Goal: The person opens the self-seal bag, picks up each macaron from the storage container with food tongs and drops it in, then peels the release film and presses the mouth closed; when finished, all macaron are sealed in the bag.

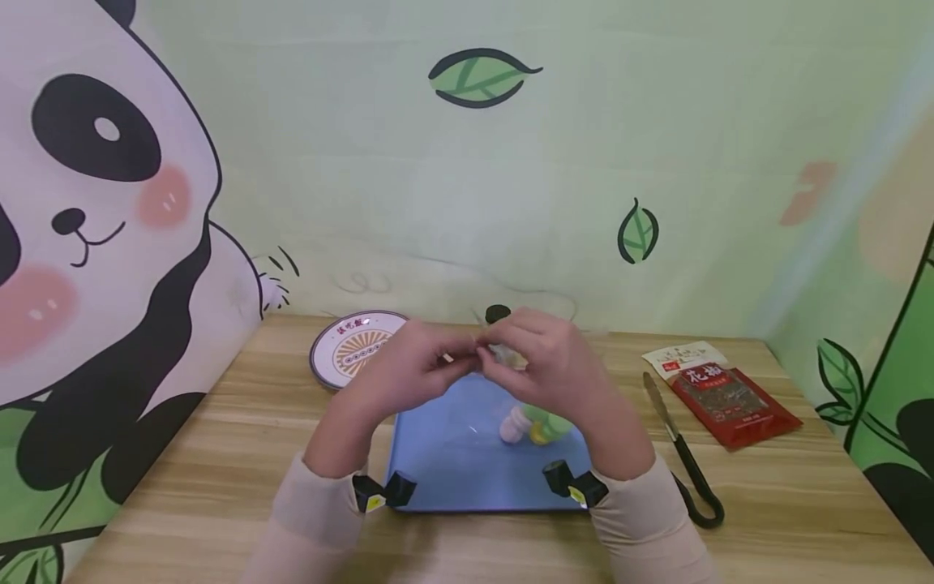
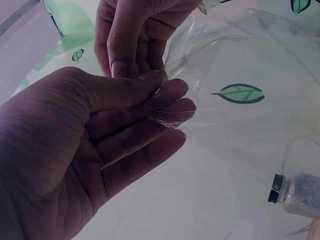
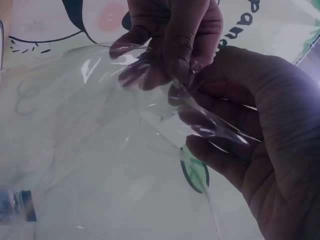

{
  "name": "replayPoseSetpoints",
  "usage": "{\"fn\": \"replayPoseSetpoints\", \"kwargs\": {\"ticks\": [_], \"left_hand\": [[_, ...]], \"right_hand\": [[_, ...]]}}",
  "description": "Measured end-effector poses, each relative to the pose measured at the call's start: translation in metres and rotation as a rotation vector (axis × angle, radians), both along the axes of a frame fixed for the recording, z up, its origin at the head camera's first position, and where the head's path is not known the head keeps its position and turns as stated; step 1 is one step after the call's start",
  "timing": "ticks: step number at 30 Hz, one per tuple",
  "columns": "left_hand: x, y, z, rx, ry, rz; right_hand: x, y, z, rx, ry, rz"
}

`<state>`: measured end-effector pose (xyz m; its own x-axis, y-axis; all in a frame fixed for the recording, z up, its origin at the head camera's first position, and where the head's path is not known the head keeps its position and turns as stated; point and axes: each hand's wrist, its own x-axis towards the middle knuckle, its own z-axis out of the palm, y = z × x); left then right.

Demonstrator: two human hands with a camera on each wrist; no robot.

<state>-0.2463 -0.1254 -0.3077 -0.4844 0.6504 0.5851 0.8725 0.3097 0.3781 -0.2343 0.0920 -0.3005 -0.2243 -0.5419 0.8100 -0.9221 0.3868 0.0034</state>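
Observation:
Both hands meet above the tray and pinch the edge of a clear plastic bag (image 2: 215, 65). In the left wrist view my left hand (image 2: 55, 145) has its thumb pressed against the index finger on the film, the other fingers spread beneath. My right hand (image 3: 285, 120) holds the crumpled edge close beside it, fingers bent behind the plastic. From the head, the left hand (image 1: 412, 369) and right hand (image 1: 543, 357) nearly touch at the fingertips. The film spreads out beyond them, see-through, with the wall showing behind it.
Below the hands lies a blue tray (image 1: 452, 478) with pale pink pieces (image 1: 514, 426) and green and yellow pieces (image 1: 547, 428). A patterned plate (image 1: 328, 345) stands left, a black-capped jar (image 1: 498, 313) behind. Black-handled tongs (image 1: 689, 462) and a red spice packet (image 1: 730, 405) lie right.

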Motion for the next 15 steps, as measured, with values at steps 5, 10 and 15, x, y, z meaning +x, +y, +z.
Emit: {"fn": "replayPoseSetpoints", "kwargs": {"ticks": [5,10,15], "left_hand": [[0.0038,-0.0005,0.0038,-0.054,-0.017,0.024],[0.0044,-0.0006,0.0044,-0.085,-0.048,0.032],[0.0040,-0.0005,0.0036,-0.080,-0.060,0.029]], "right_hand": [[0.0025,-0.0001,0.0013,0.035,0.012,-0.018],[0.0035,-0.0012,0.0009,0.047,0.023,-0.038],[0.0013,-0.0019,-0.0008,0.042,0.037,-0.047]]}}
